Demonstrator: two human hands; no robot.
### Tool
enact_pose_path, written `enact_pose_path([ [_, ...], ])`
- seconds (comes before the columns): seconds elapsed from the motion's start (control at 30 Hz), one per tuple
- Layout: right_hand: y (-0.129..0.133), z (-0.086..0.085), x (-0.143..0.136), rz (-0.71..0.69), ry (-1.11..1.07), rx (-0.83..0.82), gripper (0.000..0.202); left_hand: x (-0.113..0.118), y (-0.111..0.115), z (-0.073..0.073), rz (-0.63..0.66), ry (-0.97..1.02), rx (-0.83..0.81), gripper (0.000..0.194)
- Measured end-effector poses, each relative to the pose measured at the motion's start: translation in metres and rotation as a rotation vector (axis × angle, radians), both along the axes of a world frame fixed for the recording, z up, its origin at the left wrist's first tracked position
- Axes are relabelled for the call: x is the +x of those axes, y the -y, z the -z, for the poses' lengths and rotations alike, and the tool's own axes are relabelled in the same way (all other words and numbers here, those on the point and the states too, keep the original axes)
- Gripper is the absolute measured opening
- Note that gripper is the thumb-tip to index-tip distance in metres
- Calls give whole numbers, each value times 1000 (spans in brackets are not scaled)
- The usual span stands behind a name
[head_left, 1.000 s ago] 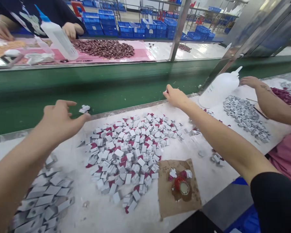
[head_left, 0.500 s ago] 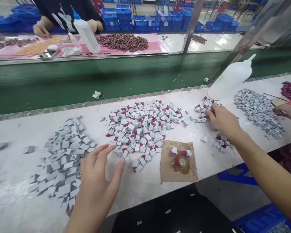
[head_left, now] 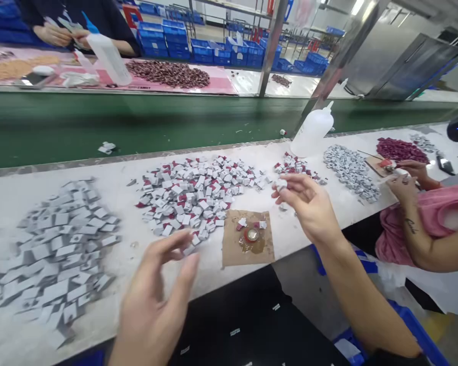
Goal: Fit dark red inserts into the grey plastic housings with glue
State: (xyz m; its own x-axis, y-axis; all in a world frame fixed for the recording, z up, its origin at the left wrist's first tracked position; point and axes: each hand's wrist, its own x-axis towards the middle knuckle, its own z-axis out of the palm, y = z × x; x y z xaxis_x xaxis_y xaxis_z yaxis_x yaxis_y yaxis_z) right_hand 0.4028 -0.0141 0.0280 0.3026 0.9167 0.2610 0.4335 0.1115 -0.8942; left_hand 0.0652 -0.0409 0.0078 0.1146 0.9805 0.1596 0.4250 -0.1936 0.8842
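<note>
My left hand (head_left: 160,295) hovers with thumb and fingers apart over the table's front edge, holding nothing. My right hand (head_left: 309,203) is raised right of the middle, its fingertips closed on a small white piece (head_left: 281,184). Between the hands lies a brown card (head_left: 231,254) with a round metal-centred red part (head_left: 252,234) in a wet amber patch and a few small white and dark red pieces. Behind it spreads a pile of white and dark red pieces (head_left: 191,193). A smaller similar pile (head_left: 295,165) lies behind my right hand, and grey blocks (head_left: 61,244) are heaped at the left.
A white squeeze bottle (head_left: 313,132) leans near a metal post at the back. A green strip (head_left: 156,122) runs behind the table. On the right, a person in pink (head_left: 416,218) works beside grey and dark red piles. Another person's hands (head_left: 57,34) are across.
My right hand has lifted from the small pile, now holding a white piece. My left hand remains open. The view has swung right, showing more of the person in pink.
</note>
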Motion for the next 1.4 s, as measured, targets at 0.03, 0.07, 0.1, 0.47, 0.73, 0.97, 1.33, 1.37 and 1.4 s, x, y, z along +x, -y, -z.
enact_pose_path([
  [0.03, 13, -4, -17, -58, -57, 10, 37, 12, 0, -10, 36, 95, -41, 30],
  [0.07, 26, -9, -34, -122, -97, 16, 29, 24, 0, -18, 79, 192, -74, 28],
  [0.1, 38, -14, -48, -190, -113, 19, 23, 35, 0, -25, 121, 282, -96, 26],
  [0.47, 118, 0, -108, -208, 65, -25, 26, 49, 45, -22, 197, 548, -290, 9],
  [0.73, 120, 23, -127, -238, -272, -82, 11, 26, 57, -1, 161, 589, -339, 9],
  [0.97, 127, 24, -106, -161, -102, -117, 20, -38, 31, 9, -82, -311, 18, 25],
  [1.33, 129, 42, -81, -51, -445, -201, 15, -92, 6, 30, -316, -954, 225, 30],
  [1.37, 129, 41, -82, -40, -466, -200, 15, -91, 6, 28, -267, -901, 225, 29],
  [1.4, 127, 41, -83, -23, -480, -197, 15, -89, 7, 27, -203, -830, 223, 26],
])
